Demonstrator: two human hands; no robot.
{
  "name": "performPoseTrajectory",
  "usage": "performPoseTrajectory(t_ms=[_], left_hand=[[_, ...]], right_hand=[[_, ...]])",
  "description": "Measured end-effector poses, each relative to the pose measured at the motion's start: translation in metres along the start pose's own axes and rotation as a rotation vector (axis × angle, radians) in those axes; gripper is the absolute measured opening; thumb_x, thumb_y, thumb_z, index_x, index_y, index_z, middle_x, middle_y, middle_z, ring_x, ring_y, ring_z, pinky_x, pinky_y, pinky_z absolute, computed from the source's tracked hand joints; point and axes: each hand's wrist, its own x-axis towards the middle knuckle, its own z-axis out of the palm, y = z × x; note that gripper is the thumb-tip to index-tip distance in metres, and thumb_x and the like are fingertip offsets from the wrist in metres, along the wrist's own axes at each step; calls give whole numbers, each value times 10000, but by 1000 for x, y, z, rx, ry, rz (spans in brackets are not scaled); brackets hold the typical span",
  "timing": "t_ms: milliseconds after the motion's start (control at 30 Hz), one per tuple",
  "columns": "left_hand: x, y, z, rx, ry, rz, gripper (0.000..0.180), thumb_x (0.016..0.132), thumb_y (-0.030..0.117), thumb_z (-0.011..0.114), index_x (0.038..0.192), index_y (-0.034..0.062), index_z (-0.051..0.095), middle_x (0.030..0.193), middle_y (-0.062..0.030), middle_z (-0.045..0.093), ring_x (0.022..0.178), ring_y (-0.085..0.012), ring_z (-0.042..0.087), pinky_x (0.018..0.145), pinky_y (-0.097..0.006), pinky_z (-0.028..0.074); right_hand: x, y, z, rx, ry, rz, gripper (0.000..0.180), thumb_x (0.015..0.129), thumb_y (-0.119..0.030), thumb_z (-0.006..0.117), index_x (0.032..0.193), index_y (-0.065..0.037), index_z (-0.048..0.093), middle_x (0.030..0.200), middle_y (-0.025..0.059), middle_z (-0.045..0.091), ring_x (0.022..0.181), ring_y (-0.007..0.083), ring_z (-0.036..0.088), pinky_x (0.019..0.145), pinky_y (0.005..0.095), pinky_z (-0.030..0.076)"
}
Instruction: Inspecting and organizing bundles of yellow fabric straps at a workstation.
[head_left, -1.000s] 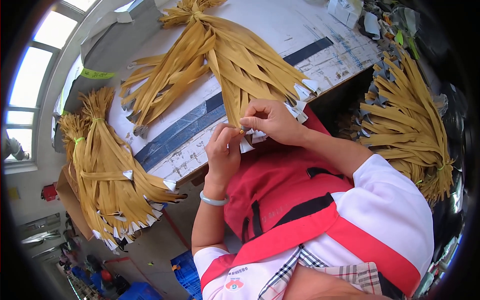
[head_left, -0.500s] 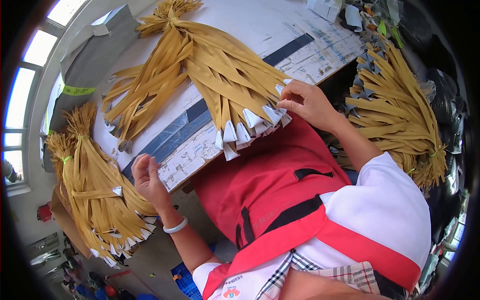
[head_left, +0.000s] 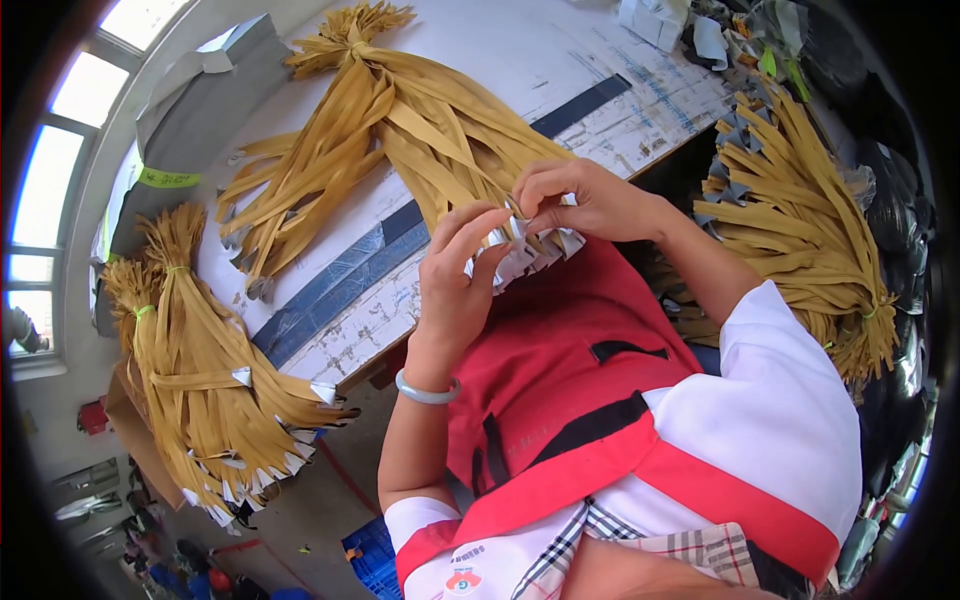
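Observation:
A bundle of tan fabric straps (head_left: 440, 125), tied near its far end, fans toward me over the table edge. White tabs (head_left: 520, 262) cap the strap ends nearest my body. My left hand (head_left: 460, 262) pinches at one of these white-tipped ends, thumb against fingers. Close beside it, my right hand (head_left: 580, 203) has thumb and fingertips closed on a white-tipped strap end too. The fingers partly hide the tabs, so I cannot tell whether both hands grip the same strap.
More tied tan straps (head_left: 205, 350) hang off the table's left side. Another bundle with grey tips (head_left: 790, 220) lies at the right. The worn white table (head_left: 650, 120) bears dark tape strips. A grey box (head_left: 200, 105) stands far left; a blue crate (head_left: 370, 555) sits below.
My left hand has come from the left side, over the hanging bundle, to the white-tipped ends. My right hand has shifted left along them, and the two hands are now close together.

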Motion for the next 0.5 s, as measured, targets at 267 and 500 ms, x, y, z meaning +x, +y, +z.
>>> performPoseTrajectory(t_ms=[267,500], left_hand=[[2,-38,-17,-354,-58,-216,167,775,-56,754,887,18,655,887,-29,664,839,-120,607,764,-264,477],[-1,-43,-30,-723,-16,-515,105,854,-33,716,922,9,647,882,3,652,858,-72,592,779,-227,475]], right_hand=[[34,14,17,456,-91,145,86,910,-28,668,964,-35,602,939,-1,623,821,74,599,737,237,495],[56,18,19,426,-221,207,158,884,-146,740,952,-38,646,844,8,666,757,66,609,685,236,500]])
